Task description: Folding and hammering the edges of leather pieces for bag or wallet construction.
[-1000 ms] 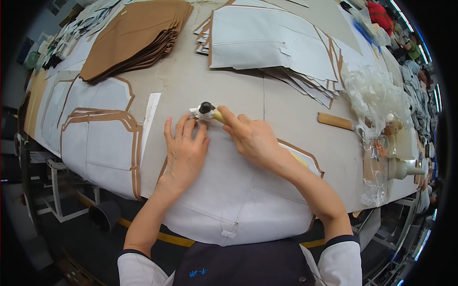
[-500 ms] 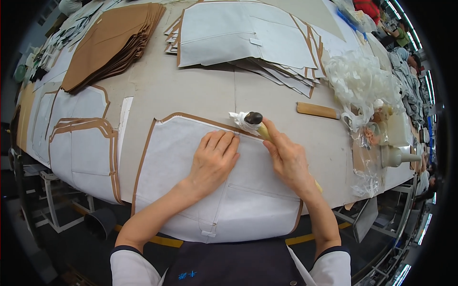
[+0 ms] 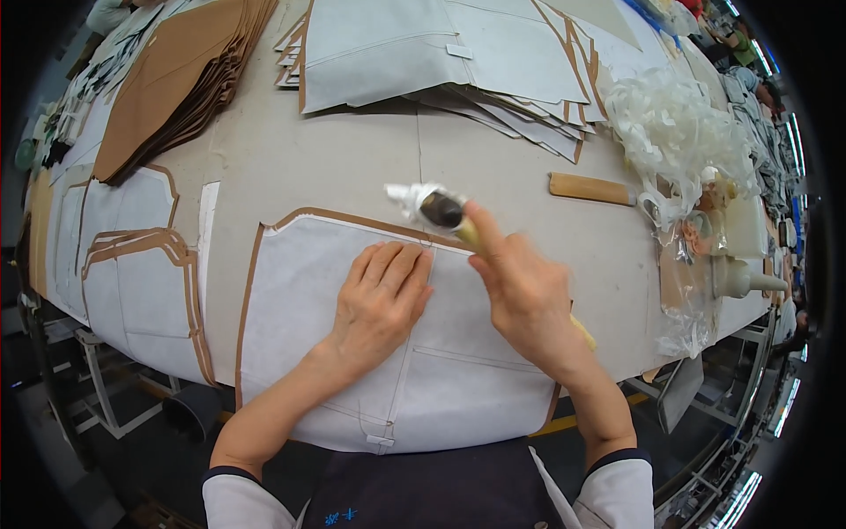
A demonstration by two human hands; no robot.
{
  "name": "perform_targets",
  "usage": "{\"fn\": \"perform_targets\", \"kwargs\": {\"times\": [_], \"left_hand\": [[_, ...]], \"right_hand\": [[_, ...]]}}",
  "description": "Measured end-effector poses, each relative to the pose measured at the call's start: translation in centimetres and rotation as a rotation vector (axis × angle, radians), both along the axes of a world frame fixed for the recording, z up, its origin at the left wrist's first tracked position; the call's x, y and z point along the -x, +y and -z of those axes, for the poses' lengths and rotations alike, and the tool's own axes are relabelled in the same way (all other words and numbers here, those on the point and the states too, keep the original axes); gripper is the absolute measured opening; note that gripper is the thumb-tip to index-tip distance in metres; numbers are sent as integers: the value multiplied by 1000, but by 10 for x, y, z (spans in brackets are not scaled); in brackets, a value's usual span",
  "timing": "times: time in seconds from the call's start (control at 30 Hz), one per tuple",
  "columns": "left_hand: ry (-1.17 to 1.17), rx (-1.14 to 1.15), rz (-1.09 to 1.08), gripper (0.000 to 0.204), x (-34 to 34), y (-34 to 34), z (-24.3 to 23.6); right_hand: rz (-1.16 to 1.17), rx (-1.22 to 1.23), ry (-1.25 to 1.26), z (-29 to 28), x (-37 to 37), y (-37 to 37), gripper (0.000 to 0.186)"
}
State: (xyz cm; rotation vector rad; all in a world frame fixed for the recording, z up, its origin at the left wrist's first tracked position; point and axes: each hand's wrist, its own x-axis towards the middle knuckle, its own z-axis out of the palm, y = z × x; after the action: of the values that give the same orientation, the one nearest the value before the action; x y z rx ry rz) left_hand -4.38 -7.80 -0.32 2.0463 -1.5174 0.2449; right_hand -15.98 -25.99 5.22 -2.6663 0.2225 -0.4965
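Note:
A large white-faced panel with brown edges (image 3: 295,304) lies at the table's front, its near end sagging over the edge towards me. My left hand (image 3: 381,291) rests flat on it, fingers stretched together with the tips close to the brown far edge. In my right hand (image 3: 526,295) is a hammer (image 3: 442,210) with a yellowish handle, its dark head partly wrapped in white material. The head is held up over the far edge of the panel and is slightly blurred. My fingers wrap the handle, whose end shows beside my wrist.
Behind the panel lies a stack of similar white pieces (image 3: 379,62), with brown pieces (image 3: 176,70) at the far left. More white panels (image 3: 145,291) lie at left. To the right are a wooden-handled tool (image 3: 589,188), crumpled clear plastic (image 3: 683,132) and a squeeze bottle (image 3: 736,278).
My right hand has raised the hammer and brought it a little to the left, away from the panel's edge. My left hand stays on the panel; the whole view has shifted slightly.

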Motion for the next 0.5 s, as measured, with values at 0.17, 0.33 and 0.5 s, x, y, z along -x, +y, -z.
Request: {"fn": "perform_targets", "kwargs": {"times": [0.17, 0.33, 0.5], "left_hand": [[-11, -4, -2, 46, 0, 2, 3], [4, -23, 0, 47, 2, 2, 1], [-4, -29, -2, 48, 3, 3, 1]], "right_hand": [[-47, 25, 224, 4, -2, 2, 58], [-44, 2, 129, 2, -7, -3, 58], [-63, -12, 156, 2, -6, -5, 59]]}}
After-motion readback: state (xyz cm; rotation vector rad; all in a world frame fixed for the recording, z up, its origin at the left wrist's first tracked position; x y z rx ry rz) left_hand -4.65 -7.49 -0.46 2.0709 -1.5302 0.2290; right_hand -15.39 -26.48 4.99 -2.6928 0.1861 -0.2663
